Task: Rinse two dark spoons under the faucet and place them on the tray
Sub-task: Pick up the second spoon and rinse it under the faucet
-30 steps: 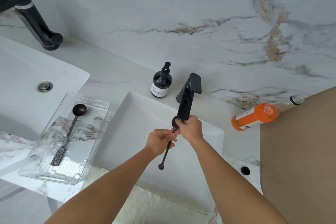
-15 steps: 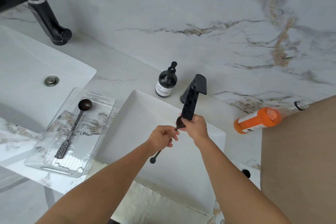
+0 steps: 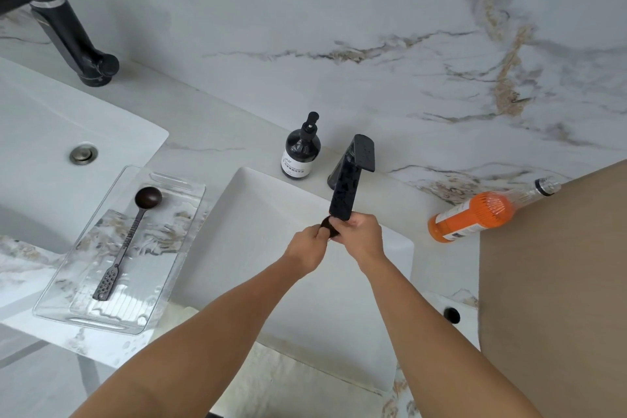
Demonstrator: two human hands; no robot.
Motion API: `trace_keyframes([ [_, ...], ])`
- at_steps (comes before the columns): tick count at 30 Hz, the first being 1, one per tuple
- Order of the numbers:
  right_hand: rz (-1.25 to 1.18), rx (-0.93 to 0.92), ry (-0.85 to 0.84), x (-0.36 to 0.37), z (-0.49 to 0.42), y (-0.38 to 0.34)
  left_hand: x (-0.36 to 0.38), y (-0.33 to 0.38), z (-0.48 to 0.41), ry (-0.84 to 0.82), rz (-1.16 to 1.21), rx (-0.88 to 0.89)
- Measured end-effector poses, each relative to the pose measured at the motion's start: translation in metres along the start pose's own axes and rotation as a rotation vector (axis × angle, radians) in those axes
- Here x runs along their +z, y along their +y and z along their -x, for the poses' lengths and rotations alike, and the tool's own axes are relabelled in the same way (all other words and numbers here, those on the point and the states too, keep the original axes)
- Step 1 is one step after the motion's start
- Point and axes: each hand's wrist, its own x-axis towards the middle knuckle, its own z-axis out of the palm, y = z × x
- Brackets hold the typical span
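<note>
One dark spoon (image 3: 122, 244) lies lengthwise in the clear plastic tray (image 3: 61, 302), bowl at the far end. Over the white sink (image 3: 258, 200), my left hand (image 3: 305, 248) and my right hand (image 3: 361, 234) meet just under the spout of the black faucet (image 3: 347, 187). Between their fingers sits the bowl of a second dark spoon (image 3: 328, 226); its handle is hidden behind my left hand. Both hands grip this spoon. No stream of water can be made out.
A dark soap pump bottle (image 3: 300, 153) stands left of the faucet. An orange bottle (image 3: 475, 215) lies on its side at the right, beside a tan panel (image 3: 556, 282). A second basin (image 3: 51, 132) with a black tap (image 3: 68, 30) is at far left.
The spoon's handle hung below my left hand before; now it is out of sight behind that hand, and only the bowl shows. Both hands stayed under the spout.
</note>
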Motion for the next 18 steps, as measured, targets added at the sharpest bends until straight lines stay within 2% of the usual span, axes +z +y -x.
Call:
trace_keyframes([
  [5, 0.145, -0.014, 0.010, 0.004, 0.001, -0.003, 0.000, 0.000, -0.003, 0.055, -0.098, -0.016],
  [10, 0.084, -0.027, 0.060, 0.007, 0.005, -0.001, -0.001, 0.000, -0.001, 0.054, -0.026, -0.005],
  [13, 0.068, -0.036, 0.101, 0.010, 0.005, -0.001, -0.002, 0.003, -0.002, 0.054, -0.094, -0.021],
  [15, 0.011, 0.024, 0.049, 0.007, 0.002, -0.002, -0.003, 0.002, -0.002, 0.027, -0.101, -0.009],
  [18, -0.261, 0.133, -0.087, -0.001, -0.001, -0.002, -0.007, -0.002, -0.002, -0.056, 0.112, -0.003],
])
